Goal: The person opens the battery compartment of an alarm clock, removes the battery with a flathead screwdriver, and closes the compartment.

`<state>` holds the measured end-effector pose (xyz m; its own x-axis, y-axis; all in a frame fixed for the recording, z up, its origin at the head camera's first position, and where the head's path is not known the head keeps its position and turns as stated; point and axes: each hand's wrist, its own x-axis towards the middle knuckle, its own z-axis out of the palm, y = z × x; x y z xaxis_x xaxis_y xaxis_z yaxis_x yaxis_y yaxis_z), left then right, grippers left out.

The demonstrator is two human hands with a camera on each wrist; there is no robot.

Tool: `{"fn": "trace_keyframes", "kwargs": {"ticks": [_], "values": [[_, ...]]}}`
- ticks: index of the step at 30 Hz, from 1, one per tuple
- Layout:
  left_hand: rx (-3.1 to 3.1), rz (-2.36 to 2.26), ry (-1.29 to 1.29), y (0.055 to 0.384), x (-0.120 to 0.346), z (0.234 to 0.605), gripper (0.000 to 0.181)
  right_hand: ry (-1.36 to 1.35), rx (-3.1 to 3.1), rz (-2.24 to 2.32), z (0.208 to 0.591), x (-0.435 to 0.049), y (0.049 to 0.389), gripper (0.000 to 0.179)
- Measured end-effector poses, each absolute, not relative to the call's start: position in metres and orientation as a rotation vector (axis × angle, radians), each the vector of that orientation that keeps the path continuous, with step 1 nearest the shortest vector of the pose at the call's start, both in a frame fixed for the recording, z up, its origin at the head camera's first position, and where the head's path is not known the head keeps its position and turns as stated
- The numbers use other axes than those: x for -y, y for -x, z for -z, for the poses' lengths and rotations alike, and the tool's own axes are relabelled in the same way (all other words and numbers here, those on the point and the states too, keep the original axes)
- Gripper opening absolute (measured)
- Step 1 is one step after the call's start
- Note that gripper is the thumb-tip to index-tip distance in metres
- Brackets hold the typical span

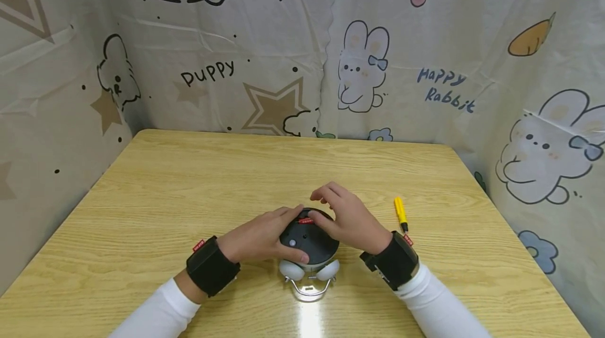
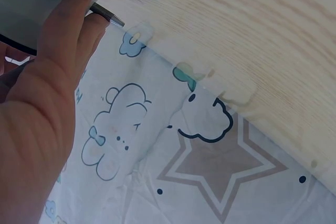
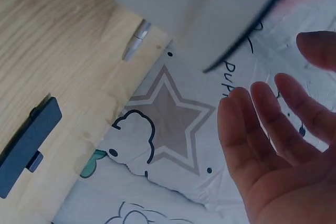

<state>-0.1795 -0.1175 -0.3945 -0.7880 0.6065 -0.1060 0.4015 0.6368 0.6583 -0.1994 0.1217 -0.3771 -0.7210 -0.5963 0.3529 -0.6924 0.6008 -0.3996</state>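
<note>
A twin-bell alarm clock (image 1: 312, 246) with a black back and white bells is held back side up just over the table. My left hand (image 1: 267, 235) grips its rim, thumb on the near edge and fingers round the far side. In the slot of its back shows a red piece with white marks (image 1: 306, 220), possibly a battery. Over the clock's right part is my right hand (image 1: 350, 217), thumb close to that slot. The right wrist view shows the right hand's fingers (image 3: 241, 129) apart and loosely bent, holding nothing. Past the clock's white side, a metal leg (image 2: 107, 14) sticks out.
A yellow-handled screwdriver (image 1: 400, 212) lies right of the right hand. In the right wrist view a black battery cover (image 3: 30, 148) with a small tab lies on the wooden table (image 1: 227, 170). A printed cloth (image 1: 283, 39) hangs behind the table.
</note>
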Motion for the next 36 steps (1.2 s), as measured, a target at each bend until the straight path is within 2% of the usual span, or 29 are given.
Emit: {"fn": "trace_keyframes", "kwargs": {"ticks": [7,19,26,36], "values": [[-2.51,-0.956,-0.837,0.179,0.119,0.394,0.107,-1.194,2.584,-0.615,0.383,-0.111,0.196,0.024],[-2.499,-0.964,-0.855,0.179,0.12,0.394,0.102,-1.247,2.557,-0.494,0.389,-0.106,0.192,0.024],[-2.517,-0.93,-0.848,0.179,0.119,0.394,0.108,-1.285,2.52,-0.426,0.391,-0.105,0.192,0.01],[-2.529,-0.91,-0.842,0.179,0.119,0.394,0.109,-1.304,2.514,-0.345,0.394,-0.105,0.193,0.015]]}}
